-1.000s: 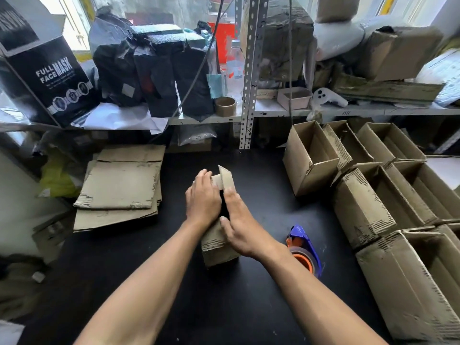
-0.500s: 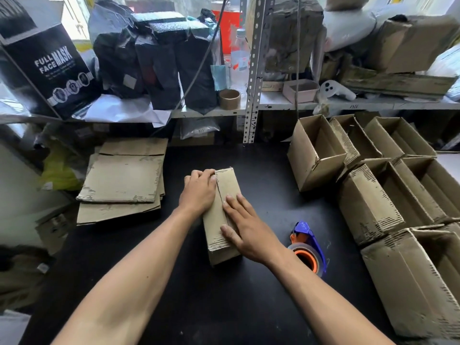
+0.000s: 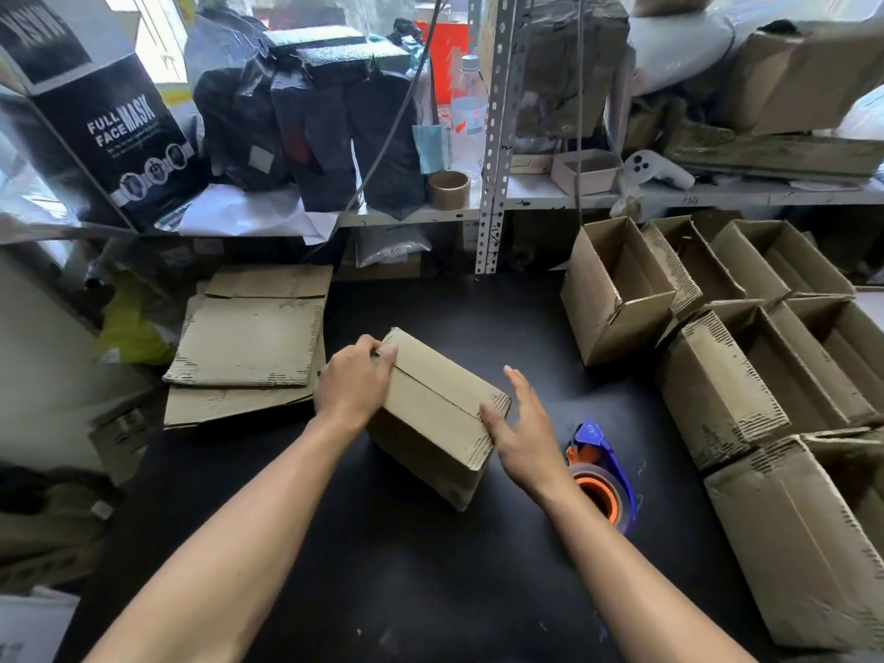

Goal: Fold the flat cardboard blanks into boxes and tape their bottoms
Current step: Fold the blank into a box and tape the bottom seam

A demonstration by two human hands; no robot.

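Gripping box point(image 3: 433, 413) end, left hand point(image 3: 354, 382) (fingertips hidden), right hand point(image 3: 521, 433) flat.

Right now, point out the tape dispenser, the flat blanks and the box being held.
tape dispenser point(image 3: 603, 476): head view, blue frame.
flat blanks point(image 3: 248, 342): head view, top sheet.
box point(image 3: 430, 413): head view, closed flaps.

I'm counting one folded box point(image 3: 433, 413) sitting mid-table, one tape dispenser point(image 3: 603, 476) beside it, roughly six finished open boxes point(image 3: 617, 289) crowding the right side, and a stack of flat blanks point(image 3: 248, 342) lying left, too overlapped for counting properly.
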